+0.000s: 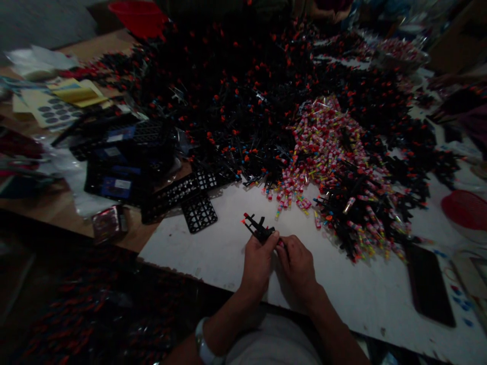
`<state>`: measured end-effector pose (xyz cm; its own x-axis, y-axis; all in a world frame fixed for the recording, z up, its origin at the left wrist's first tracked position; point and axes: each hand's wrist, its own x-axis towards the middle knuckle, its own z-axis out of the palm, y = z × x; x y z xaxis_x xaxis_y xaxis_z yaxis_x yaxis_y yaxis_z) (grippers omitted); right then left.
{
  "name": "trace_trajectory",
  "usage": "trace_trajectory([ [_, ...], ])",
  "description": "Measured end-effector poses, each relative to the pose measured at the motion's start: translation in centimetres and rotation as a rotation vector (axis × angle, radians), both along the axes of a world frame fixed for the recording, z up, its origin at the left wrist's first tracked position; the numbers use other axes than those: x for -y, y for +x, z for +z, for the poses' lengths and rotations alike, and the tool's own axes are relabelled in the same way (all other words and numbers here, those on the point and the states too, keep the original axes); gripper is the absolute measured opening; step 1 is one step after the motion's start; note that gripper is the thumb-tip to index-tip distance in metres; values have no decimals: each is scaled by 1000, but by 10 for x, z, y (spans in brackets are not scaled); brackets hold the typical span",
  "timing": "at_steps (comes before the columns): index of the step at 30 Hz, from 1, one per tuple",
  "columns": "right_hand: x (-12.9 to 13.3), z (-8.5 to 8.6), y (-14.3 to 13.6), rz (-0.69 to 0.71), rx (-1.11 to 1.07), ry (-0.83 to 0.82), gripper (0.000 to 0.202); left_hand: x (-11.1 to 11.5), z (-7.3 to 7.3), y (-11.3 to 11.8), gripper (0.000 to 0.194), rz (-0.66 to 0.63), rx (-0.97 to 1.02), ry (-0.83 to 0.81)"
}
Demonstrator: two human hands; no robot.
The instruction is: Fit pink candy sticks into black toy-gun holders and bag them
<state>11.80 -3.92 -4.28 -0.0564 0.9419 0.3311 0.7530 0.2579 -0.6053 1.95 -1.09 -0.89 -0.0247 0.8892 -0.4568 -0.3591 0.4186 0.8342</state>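
My left hand is closed around a small black toy gun with orange-red tips that point up and to the left. Close against it, my right hand has its fingers pinched at the rear end of the toy. A bit of pink shows between the fingertips there, too small to name. Both hands are over the white board at the table's front edge. Ahead of them lies a heap of small clear tubes with pink and yellow contents. Behind and around it spreads a large pile of black toy guns.
Black perforated trays and dark packs with blue labels lie to the left, near sticker sheets. A phone and a red basket are at the right. A red bowl stands at the back. Another person's hands show at the top.
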Motion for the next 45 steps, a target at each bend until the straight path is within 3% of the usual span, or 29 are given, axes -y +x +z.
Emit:
trace_trajectory([
  [3,-3,9,13,-18,-14,-5,20,-7,-1,-10,29,-214,-111,89],
  [6,-11,36,59,-179,103,167,24,-30,3,-25,39,-495,-299,320],
  [7,-14,46,76,-276,174,232,29,-42,5,-29,42,-521,-414,423],
  [10,-26,67,109,-448,342,356,48,-87,7,-30,44,-409,-865,692],
  [12,-39,61,105,-367,359,377,53,-116,3,-22,47,-411,-1133,740],
  [15,-65,31,74,-117,311,232,53,-143,-8,-6,52,-467,-1380,740],
  [16,-76,20,63,-117,310,161,53,-146,-13,-2,52,-467,-1438,737],
  [18,-94,4,47,-191,327,10,52,-144,-19,1,46,-463,-1528,742],
  [21,-108,-4,38,-269,338,-114,51,-128,-22,-7,40,-509,-1598,773],
  [25,-97,-3,32,-182,262,-116,49,-100,-21,-23,36,-542,-1617,806],
  [29,-77,-9,39,-26,-69,-77,61,-71,-22,-39,35,-518,-1595,818],
  [31,-69,-11,52,-22,-182,-39,65,-59,-23,-48,38,-519,-1566,820],
  [34,-60,-10,75,-62,-95,18,57,-46,-25,-60,42,-512,-1520,830],
  [37,-55,-7,86,7,96,25,52,-41,-27,-65,41,-504,-1498,846],
  [41,-53,-6,80,120,242,-58,53,-37,-25,-63,39,-494,-1505,843],
  [45,-41,-7,69,166,216,-134,54,-28,-22,-60,39,-485,-1503,839],
])
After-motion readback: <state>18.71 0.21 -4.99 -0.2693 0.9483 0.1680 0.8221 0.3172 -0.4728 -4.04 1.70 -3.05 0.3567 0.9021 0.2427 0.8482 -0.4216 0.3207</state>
